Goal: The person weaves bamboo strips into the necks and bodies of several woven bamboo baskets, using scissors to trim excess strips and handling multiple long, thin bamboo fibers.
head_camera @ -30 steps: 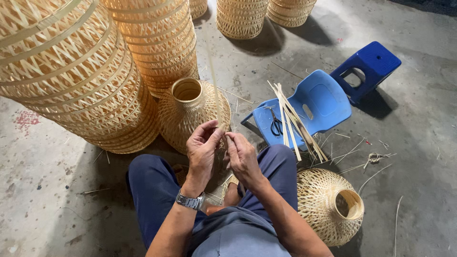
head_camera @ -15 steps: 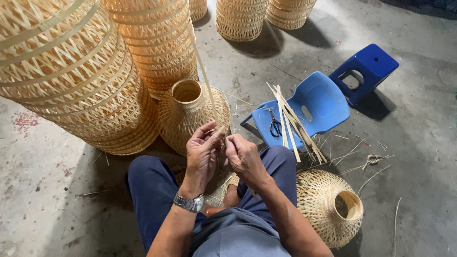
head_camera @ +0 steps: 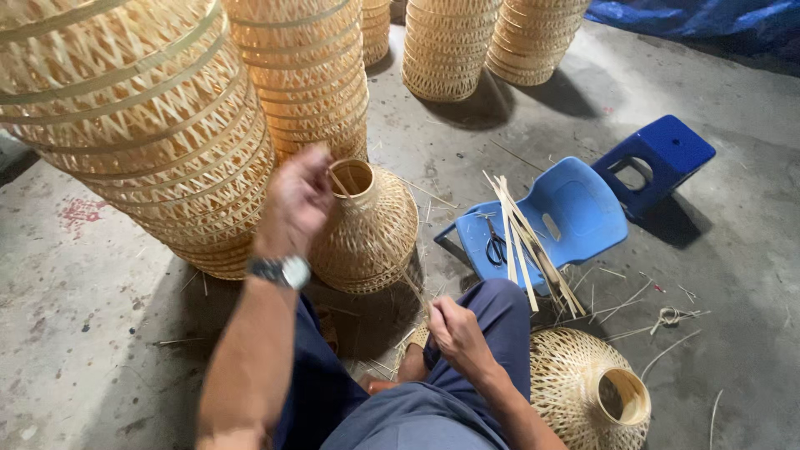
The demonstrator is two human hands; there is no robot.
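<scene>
Two hands work a thin bamboo strip [head_camera: 398, 268]: the left hand [head_camera: 293, 202], raised and blurred, pinches its upper end beside the neck of a woven bamboo lampshade [head_camera: 365, 233] standing on the concrete floor [head_camera: 100, 317], while the right hand [head_camera: 454, 331] grips the lower end above the knee. Scissors [head_camera: 496, 247] lie on a blue plastic chair [head_camera: 567, 217].

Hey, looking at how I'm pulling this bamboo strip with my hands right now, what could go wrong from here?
1. The left hand is raised close to the woven bamboo shade and the tall stack of shades; a wide pull might knock them.
2. The thin bamboo strip running up from the right hand looks taut and could snap or cut a finger.
3. Scissors and loose strips lie on the small blue chair beside the knee, and may slide off if bumped.
</scene>
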